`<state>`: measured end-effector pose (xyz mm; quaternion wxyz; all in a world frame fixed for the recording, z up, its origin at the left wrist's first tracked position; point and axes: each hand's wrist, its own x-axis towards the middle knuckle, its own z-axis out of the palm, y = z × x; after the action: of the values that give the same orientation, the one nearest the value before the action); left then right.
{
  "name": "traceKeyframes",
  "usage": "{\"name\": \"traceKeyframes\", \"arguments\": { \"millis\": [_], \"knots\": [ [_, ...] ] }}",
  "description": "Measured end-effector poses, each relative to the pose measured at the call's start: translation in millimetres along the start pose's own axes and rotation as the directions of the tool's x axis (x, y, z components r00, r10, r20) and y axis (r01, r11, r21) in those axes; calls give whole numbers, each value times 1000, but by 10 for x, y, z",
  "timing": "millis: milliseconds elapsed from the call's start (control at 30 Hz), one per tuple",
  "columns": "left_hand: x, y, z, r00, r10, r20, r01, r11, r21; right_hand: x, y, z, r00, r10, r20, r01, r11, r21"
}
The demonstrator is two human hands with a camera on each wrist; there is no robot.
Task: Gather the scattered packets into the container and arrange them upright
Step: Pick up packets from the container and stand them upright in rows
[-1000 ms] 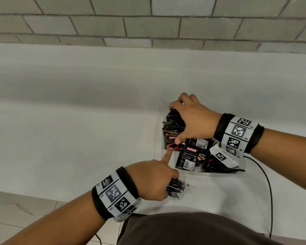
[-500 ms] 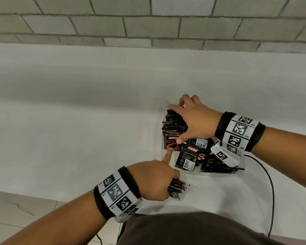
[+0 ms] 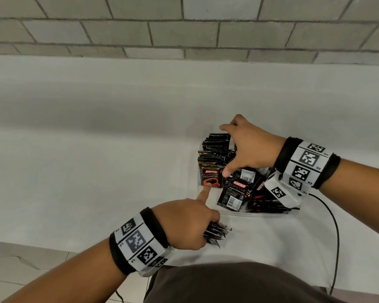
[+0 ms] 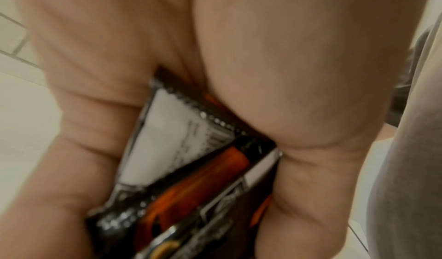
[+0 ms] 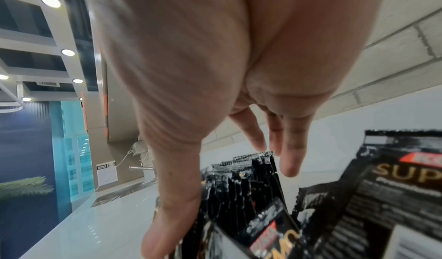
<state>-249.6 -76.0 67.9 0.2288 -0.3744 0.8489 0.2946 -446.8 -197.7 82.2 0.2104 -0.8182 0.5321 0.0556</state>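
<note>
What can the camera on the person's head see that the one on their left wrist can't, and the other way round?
Only the head view shows the right hand spread over the upright row of packets in the clear container, and the left forefinger touching the front packet. Only the left wrist view shows, close up, the white printed back and orange stripe of the bundle of packets. Both show the left hand with its fingers curled round that bundle.
</note>
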Motion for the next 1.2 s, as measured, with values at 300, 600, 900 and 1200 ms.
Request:
{"name": "traceKeyframes", "arguments": {
  "millis": [300, 600, 900, 1200],
  "knots": [
    [19, 4, -4, 1000, -7, 8, 7, 1000, 5, -13, 10, 18, 1000, -8, -8, 9, 994, 106],
    [26, 3, 0, 1000, -4, 2, 4, 1000, -9, -65, 155, -34, 998, 7, -57, -3, 998, 66],
    [21, -7, -9, 1000, -4, 7, 4, 1000, -16, 93, 94, 70, 991, -50, -125, 79, 968, 239],
    [-12, -2, -36, 1000, 8, 16, -8, 1000, -30, -48, 128, -8, 995, -37, -97, 61, 964, 258]
  ]
}}
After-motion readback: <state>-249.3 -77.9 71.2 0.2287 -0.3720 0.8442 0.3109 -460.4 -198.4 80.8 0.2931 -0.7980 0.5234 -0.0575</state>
